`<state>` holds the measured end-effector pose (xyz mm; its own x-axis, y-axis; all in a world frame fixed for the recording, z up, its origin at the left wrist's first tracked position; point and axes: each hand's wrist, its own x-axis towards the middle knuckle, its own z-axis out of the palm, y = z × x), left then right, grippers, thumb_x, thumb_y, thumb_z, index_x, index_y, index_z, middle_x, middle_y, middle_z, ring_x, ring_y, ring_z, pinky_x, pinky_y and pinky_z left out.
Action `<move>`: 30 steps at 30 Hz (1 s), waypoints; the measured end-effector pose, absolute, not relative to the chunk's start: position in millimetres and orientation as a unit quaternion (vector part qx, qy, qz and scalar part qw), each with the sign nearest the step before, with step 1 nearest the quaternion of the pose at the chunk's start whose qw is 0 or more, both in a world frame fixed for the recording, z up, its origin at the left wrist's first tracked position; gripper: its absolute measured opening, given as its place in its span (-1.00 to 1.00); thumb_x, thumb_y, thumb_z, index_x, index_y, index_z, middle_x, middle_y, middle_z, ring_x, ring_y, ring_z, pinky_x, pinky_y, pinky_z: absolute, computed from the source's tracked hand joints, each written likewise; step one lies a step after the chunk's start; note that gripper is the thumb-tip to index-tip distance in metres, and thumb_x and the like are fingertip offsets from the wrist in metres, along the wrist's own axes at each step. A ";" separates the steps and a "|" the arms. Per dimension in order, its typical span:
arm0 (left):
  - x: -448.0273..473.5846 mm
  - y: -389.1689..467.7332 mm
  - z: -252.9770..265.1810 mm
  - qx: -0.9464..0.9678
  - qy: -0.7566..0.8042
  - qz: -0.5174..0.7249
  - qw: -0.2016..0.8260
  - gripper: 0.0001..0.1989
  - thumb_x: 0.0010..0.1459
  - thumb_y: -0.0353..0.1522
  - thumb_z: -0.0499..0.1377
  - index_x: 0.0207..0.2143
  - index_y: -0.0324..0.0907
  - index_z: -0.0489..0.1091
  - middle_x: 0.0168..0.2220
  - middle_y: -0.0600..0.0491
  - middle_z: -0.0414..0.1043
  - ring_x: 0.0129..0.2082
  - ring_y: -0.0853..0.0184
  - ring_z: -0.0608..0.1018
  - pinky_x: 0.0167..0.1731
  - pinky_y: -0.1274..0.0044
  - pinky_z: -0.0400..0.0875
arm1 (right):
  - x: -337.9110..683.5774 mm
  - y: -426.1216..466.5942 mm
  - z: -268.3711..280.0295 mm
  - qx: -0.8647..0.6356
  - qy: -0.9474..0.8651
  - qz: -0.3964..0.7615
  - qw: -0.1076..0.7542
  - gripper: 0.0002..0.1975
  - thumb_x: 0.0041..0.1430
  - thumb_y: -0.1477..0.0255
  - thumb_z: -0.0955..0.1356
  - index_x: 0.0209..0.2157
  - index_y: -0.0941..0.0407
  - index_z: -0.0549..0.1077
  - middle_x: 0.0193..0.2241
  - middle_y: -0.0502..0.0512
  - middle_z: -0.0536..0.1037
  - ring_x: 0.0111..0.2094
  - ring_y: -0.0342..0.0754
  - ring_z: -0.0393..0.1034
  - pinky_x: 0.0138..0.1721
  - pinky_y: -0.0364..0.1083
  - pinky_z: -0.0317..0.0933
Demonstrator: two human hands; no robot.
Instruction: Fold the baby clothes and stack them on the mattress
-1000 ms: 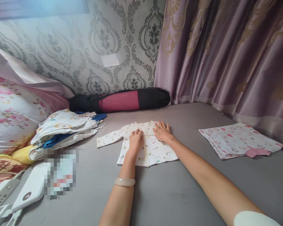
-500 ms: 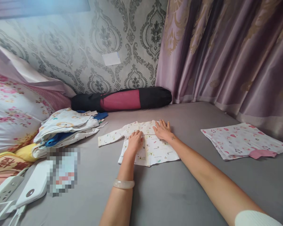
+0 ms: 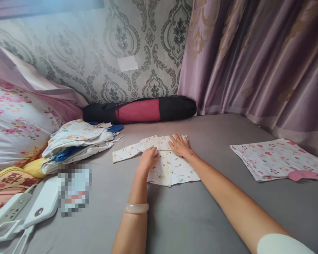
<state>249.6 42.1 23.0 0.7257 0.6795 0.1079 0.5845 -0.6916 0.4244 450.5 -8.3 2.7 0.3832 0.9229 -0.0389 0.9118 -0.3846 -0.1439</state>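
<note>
A small white baby shirt (image 3: 164,167) with a tiny coloured print and cream trim lies front up on the grey sheet. One of its sleeves (image 3: 127,153) stretches out to the left; the other does not show as a sleeve on the right. My left hand (image 3: 148,157) rests on the shirt near the left armpit, fingers close together and slightly bent, the fingertips against the cloth. A pale bangle circles that wrist. Higher up, on the right shoulder of the shirt, my right hand (image 3: 179,145) lies flat with its fingers spread.
Folded white clothing with a pink print (image 3: 275,158) lies at the right. At the left are a clothes pile (image 3: 79,135), a flowered pillow (image 3: 21,123), a white power bank (image 3: 45,201) and a power strip (image 3: 12,211). A black and red roll bag (image 3: 137,110) lies along the wall.
My left hand has slid slightly left across the shirt, towards its side. My right hand has shifted a little left, staying flat. The view has turned slightly.
</note>
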 end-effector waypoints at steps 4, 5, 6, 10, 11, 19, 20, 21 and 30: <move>249.8 43.3 23.6 0.906 0.346 0.142 0.198 -0.73 0.17 -0.43 0.05 -0.09 -0.21 0.40 -0.07 -0.12 0.45 -0.04 0.19 0.47 -0.02 0.41 0.33 | 451.6 -7.5 6.5 -0.832 -0.549 0.069 0.044 -0.35 0.32 0.11 -0.06 0.34 0.08 -0.02 0.37 0.16 -0.12 0.36 0.11 -0.33 0.27 0.21 -0.49; 249.5 44.1 23.6 0.902 0.349 0.147 0.206 -0.72 0.17 -0.42 0.05 -0.07 -0.21 0.40 -0.05 -0.12 0.45 -0.04 0.20 0.48 -0.02 0.42 0.33 | 450.7 -6.8 8.5 -0.833 -0.547 0.078 0.041 -0.35 0.32 0.12 -0.06 0.34 0.08 -0.02 0.37 0.16 -0.13 0.36 0.11 -0.34 0.27 0.21 -0.50; 249.1 45.0 23.6 0.898 0.353 0.152 0.216 -0.70 0.18 -0.41 0.06 -0.04 -0.21 0.39 -0.04 -0.11 0.45 -0.05 0.21 0.48 -0.02 0.42 0.33 | 448.7 -5.8 10.8 -0.835 -0.542 0.087 0.039 -0.36 0.32 0.13 -0.05 0.34 0.09 -0.03 0.37 0.17 -0.14 0.36 0.11 -0.34 0.27 0.21 -0.50; 246.5 48.0 24.6 0.871 0.386 0.165 0.256 -0.64 0.19 -0.37 0.05 0.03 -0.23 0.36 -0.02 -0.12 0.45 -0.08 0.23 0.49 -0.03 0.42 0.35 | 426.9 1.0 18.9 -0.828 -0.549 0.094 0.065 -0.38 0.33 0.20 -0.05 0.34 0.15 -0.02 0.37 0.24 -0.15 0.36 0.08 -0.37 0.27 0.20 -0.51; 245.7 48.4 25.0 0.864 0.395 0.168 0.263 -0.63 0.19 -0.36 0.04 0.04 -0.23 0.36 -0.02 -0.12 0.45 -0.08 0.23 0.50 -0.03 0.42 0.35 | 419.0 3.0 19.7 -0.819 -0.561 0.097 0.076 -0.38 0.34 0.21 -0.04 0.34 0.15 -0.03 0.37 0.23 -0.16 0.36 0.08 -0.37 0.27 0.19 -0.50; 240.4 50.2 27.0 0.837 0.419 0.199 0.288 -0.64 0.19 -0.32 0.05 0.01 -0.21 0.40 -0.18 -0.08 0.52 -0.18 0.24 0.52 -0.10 0.43 0.39 | 385.8 8.6 13.5 -0.794 -0.593 0.103 0.085 -0.40 0.34 0.20 -0.07 0.34 0.08 -0.03 0.37 0.16 -0.12 0.36 0.09 -0.37 0.26 0.23 -0.46; 240.6 49.7 28.4 0.835 0.422 0.198 0.291 -0.64 0.19 -0.32 0.05 0.01 -0.22 0.40 -0.18 -0.08 0.52 -0.18 0.24 0.53 -0.10 0.43 0.39 | 386.0 8.1 13.1 -0.794 -0.593 0.100 0.086 -0.40 0.34 0.21 -0.07 0.34 0.08 -0.02 0.36 0.15 -0.11 0.36 0.09 -0.36 0.26 0.23 -0.45; 241.0 49.0 30.2 0.832 0.427 0.196 0.294 -0.64 0.19 -0.33 0.05 0.01 -0.23 0.40 -0.16 -0.09 0.52 -0.17 0.24 0.52 -0.09 0.43 0.39 | 386.3 7.8 13.0 -0.794 -0.593 0.098 0.086 -0.40 0.34 0.21 -0.07 0.34 0.08 -0.02 0.36 0.15 -0.10 0.36 0.10 -0.36 0.26 0.23 -0.45; 234.7 51.1 40.5 0.785 0.459 0.218 0.355 -0.66 0.19 -0.35 0.06 -0.01 -0.24 0.41 -0.14 -0.12 0.53 -0.13 0.21 0.55 -0.10 0.41 0.40 | 387.4 11.9 15.7 -0.798 -0.589 0.109 0.070 -0.40 0.33 0.21 -0.05 0.33 0.10 -0.01 0.36 0.16 -0.09 0.35 0.11 -0.32 0.26 0.25 -0.42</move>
